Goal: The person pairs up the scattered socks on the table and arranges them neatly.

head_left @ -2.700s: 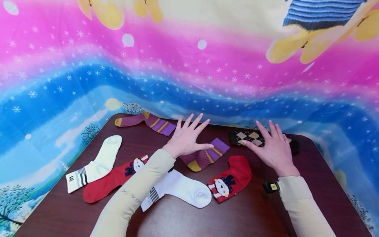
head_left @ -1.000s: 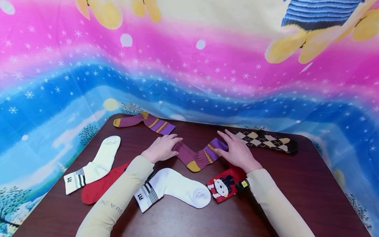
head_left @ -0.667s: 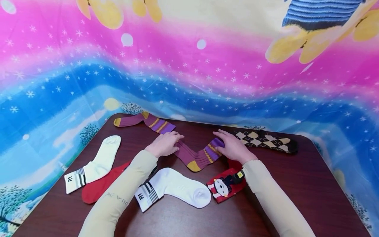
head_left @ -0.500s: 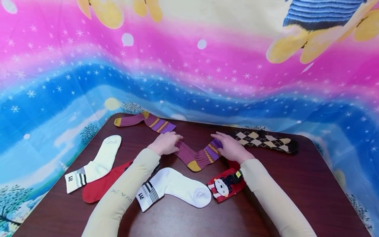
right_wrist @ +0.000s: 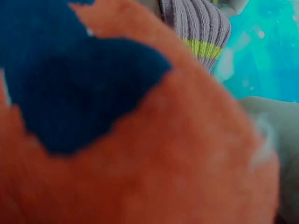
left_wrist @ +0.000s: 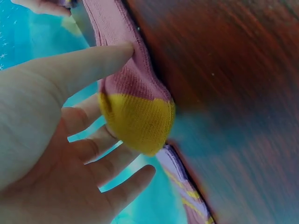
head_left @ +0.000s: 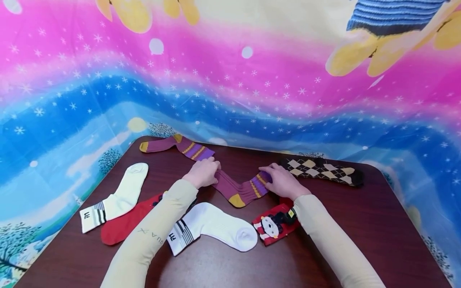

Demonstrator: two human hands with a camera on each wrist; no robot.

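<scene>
Purple ribbed sock (head_left: 242,193) lies bent on the worktop (head_left: 216,272), between both hands. Left hand (head_left: 203,173) pinches just above the mustard toe (left_wrist: 138,123); right hand (head_left: 284,182) straddles the striped cuff (head_left: 258,185), can't tell if it's closed, red cartoon sock (right_wrist: 163,177) blocks that wrist view. Should be light, limp, stretchy, grippy, nothing to break. Best held at toe and cuff; one-end lift would likely droop.

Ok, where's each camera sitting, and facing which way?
Head: worn on the head, facing forward and down at the table; left hand, right hand and sleeves show.
Left wrist: on that wrist, facing the nearer purple sock; left hand and a bit of right hand show.
Right wrist: on that wrist, facing a blurred red sock; bits of hand at right.
Shared: nearer purple sock, head and left wrist.
</scene>
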